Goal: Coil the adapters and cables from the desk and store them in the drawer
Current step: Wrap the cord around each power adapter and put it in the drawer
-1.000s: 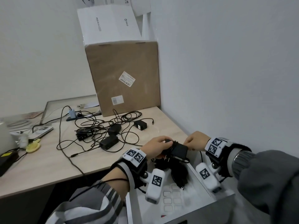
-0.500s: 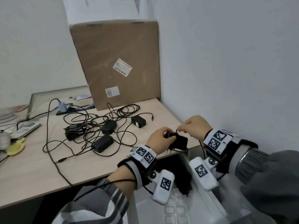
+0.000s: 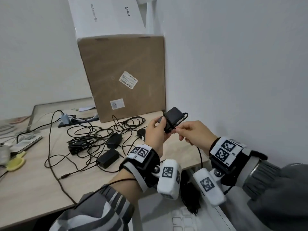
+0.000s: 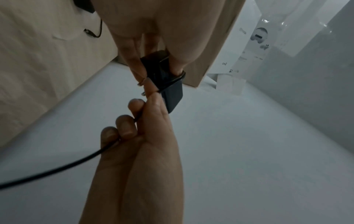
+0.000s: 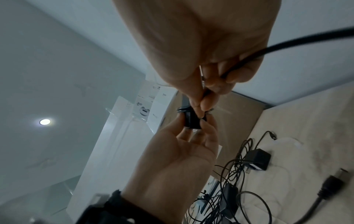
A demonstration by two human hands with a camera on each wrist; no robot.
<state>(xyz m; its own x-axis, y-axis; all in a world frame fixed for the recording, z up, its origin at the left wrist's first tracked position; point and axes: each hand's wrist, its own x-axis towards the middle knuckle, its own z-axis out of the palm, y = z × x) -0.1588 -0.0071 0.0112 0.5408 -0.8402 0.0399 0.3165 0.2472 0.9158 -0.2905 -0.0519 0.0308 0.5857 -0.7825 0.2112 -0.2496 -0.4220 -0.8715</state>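
Observation:
My left hand [image 3: 156, 130] holds a small black adapter [image 3: 173, 116] up over the desk's right corner, with turns of its cable wrapped round it. My right hand [image 3: 185, 132] pinches that cable [image 3: 200, 155] just below the adapter; the rest hangs down toward the open white drawer [image 3: 221, 215]. In the left wrist view, fingers and thumb clamp the adapter [image 4: 168, 84] and the cable [image 4: 57, 168] runs through the right hand's curled fingers. The right wrist view shows the pinch on the cable [image 5: 287, 44] beside the adapter [image 5: 191, 121]. A dark coiled bundle [image 3: 191, 197] lies in the drawer.
A tangle of black cables [image 3: 93, 135] with three adapters [image 3: 109, 158] [image 3: 115, 140] [image 3: 141, 133] covers the middle of the wooden desk [image 3: 33, 180]. A big cardboard box [image 3: 123, 77] stands at the back with a white box [image 3: 106, 15] on top. The wall is close on the right.
Both hands rose from just above the drawer to over the desk corner, carrying the adapter. The right hand went from the adapter's top to a pinch on the cable below it.

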